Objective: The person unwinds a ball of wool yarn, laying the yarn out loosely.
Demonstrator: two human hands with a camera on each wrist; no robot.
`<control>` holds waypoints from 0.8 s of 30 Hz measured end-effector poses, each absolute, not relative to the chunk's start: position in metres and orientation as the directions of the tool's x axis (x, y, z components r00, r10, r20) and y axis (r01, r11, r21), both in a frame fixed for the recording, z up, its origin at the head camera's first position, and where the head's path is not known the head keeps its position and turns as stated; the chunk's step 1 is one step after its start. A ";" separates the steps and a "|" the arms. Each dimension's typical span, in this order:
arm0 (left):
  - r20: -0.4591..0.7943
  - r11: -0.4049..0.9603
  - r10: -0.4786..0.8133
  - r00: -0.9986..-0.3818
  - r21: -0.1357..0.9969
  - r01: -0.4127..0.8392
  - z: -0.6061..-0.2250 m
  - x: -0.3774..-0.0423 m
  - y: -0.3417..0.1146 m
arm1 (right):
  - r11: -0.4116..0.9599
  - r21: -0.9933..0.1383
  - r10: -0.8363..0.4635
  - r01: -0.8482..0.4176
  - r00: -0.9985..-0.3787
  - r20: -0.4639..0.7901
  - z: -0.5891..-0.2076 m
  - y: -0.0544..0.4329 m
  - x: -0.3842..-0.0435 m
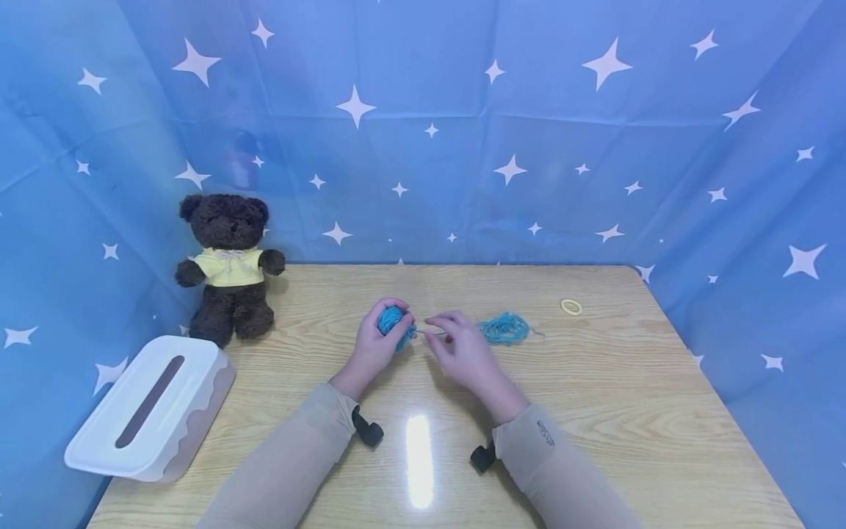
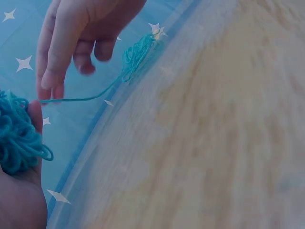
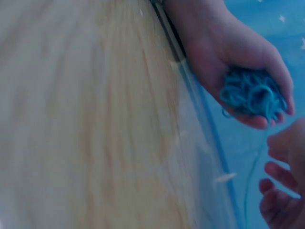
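the left hand [image 1: 372, 347] is clamped around the yarn bundle [image 1: 389, 319], thumb on 1 side and fingers on the other; this hold presumably keeps the loops gathered. the right hand [image 1: 465, 354] is held just beside it, thumb and fingertips pinching the strand [image 2: 76, 99], which likely lets it guide and tension the yarn. the strand runs from the bundle to the loose heap [image 1: 505, 328], which lies on the table [image 1: 595, 455] beyond the right hand, a position that appears to let yarn feed without crossing the left arm. the yellow ring [image 1: 562, 306], toy bear [image 1: 231, 220] and white box [image 1: 198, 360] stand apart, leaving both hands unobstructed.
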State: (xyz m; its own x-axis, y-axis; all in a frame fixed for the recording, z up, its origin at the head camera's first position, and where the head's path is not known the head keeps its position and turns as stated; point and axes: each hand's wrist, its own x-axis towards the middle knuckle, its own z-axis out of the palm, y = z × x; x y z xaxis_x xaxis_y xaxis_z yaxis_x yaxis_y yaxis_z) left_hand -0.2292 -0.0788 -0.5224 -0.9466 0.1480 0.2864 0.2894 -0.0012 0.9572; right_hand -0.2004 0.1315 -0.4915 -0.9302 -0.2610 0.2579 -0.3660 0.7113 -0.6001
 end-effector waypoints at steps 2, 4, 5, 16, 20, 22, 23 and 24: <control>0.284 0.003 0.151 -0.947 0.958 0.287 -0.523 -0.229 -0.079 | 0.698 -0.603 -0.292 -0.387 -0.922 0.253 -0.493 0.127 -0.200; 0.277 0.012 0.154 -0.948 0.959 0.283 -0.523 -0.230 -0.079 | 0.684 -0.614 -0.302 -0.394 -0.919 0.253 -0.496 0.123 -0.200; 0.276 0.016 0.154 -0.949 0.959 0.282 -0.523 -0.230 -0.080 | 0.682 -0.616 -0.302 -0.394 -0.919 0.254 -0.497 0.122 -0.200; 0.274 0.019 0.155 -0.949 0.960 0.280 -0.523 -0.230 -0.080 | 0.647 -0.683 -0.206 -0.340 -0.940 0.273 -0.497 0.133 -0.207; 0.278 0.021 0.151 -0.949 0.959 0.284 -0.525 -0.231 -0.080 | 0.610 -0.745 -0.118 -0.269 -0.961 0.250 -0.488 0.151 -0.211; 0.284 0.024 0.148 -0.948 0.957 0.290 -0.525 -0.231 -0.081 | 0.585 -0.774 -0.081 -0.242 -0.967 0.241 -0.482 0.161 -0.213; 0.287 0.027 0.145 -0.947 0.956 0.293 -0.526 -0.231 -0.080 | 0.578 -0.783 -0.064 -0.230 -0.969 0.237 -0.480 0.166 -0.214; 0.289 0.031 0.142 -0.947 0.955 0.296 -0.526 -0.231 -0.080 | 0.573 -0.790 -0.047 -0.217 -0.971 0.233 -0.478 0.171 -0.215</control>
